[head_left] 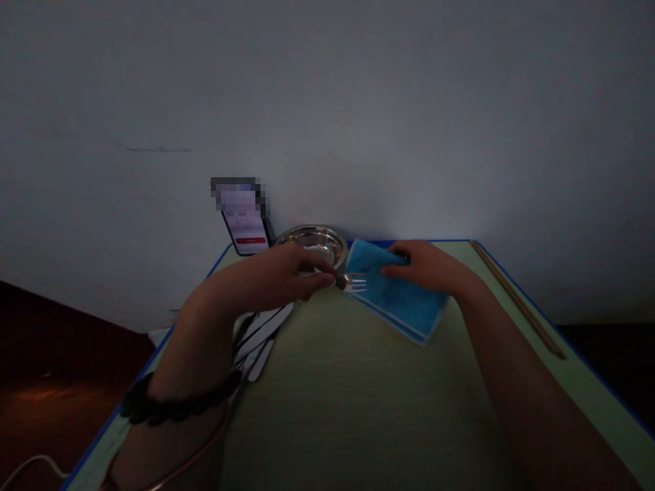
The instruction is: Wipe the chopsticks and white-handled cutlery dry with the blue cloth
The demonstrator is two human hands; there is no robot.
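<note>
Pinched in my left hand (301,273) is a metal fork (354,282), its tines pointing right. My right hand (422,264) grips the upper edge of a folded blue cloth (399,296), which hangs just behind and to the right of the tines. Whether fork and cloth touch, I cannot tell. Beyond my left hand stands a shiny metal bowl (335,240), partly hidden by that hand. Under my left forearm lie several pieces of metal cutlery (263,334), their handle ends or blades showing and the rest covered by the arm.
A phone (248,228) with a lit screen leans against the wall (409,123) at the back left. A pair of wooden chopsticks (516,296) lies along the right edge of the pale green table (358,409). A white cable (38,460) shows at the lower left.
</note>
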